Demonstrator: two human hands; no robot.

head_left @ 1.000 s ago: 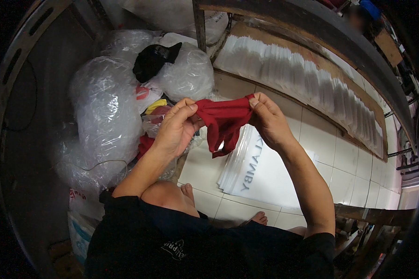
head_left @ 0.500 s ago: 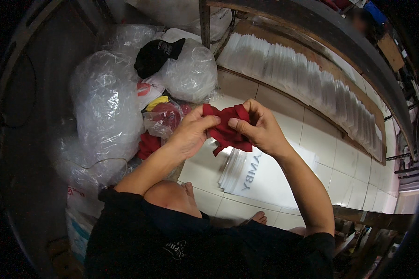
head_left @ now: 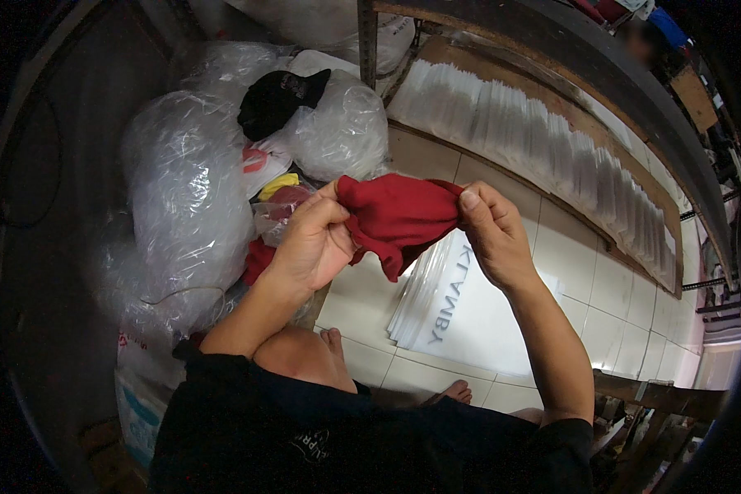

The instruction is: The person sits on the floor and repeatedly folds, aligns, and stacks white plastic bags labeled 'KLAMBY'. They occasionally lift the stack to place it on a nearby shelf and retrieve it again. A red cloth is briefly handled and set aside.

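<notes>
Stretched between my two hands is a piece of dark red cloth (head_left: 402, 210), its lower edge hanging in loose folds. My left hand (head_left: 314, 239) pinches its left end between thumb and fingers. At the opposite end, my right hand (head_left: 496, 230) grips the edge with the thumb on top. Below the cloth, a stack of clear-and-white plastic bags (head_left: 469, 317) with dark printed lettering lies on the tiled floor. To the left of my left hand, more red cloth (head_left: 258, 259) shows beside bulging clear plastic bags (head_left: 191, 177).
A black cap (head_left: 280, 103) rests on the bagged plastic. Under a dark shelf frame (head_left: 552, 49), a long row of upright plastic sleeves (head_left: 535, 123) stands on a wooden board. Yellow cloth (head_left: 278, 186) pokes out among the bags. Another wooden-edged rack (head_left: 667, 397) is at lower right.
My hands have moved apart, and the red cloth, bunched up before, is now spread out between them. More of the printed stack shows below.
</notes>
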